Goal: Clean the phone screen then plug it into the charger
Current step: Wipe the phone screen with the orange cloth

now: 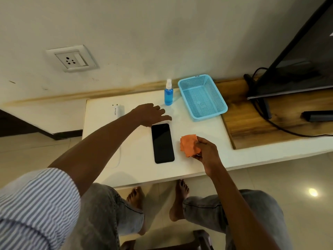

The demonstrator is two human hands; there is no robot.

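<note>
Phone point(162, 143) lies flat, screen up, mid-counter point(198, 159); left hand point(150, 114) just beyond its top edge, fingers spread, likely to steady it, right hand point(204, 150) beside it, fingers pinching the orange cloth point(188, 145), ready to wipe.

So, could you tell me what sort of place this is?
Probably a living room at home: a television stands on a low wooden unit, a wall socket is beside it, and the floor is tiled.
</note>
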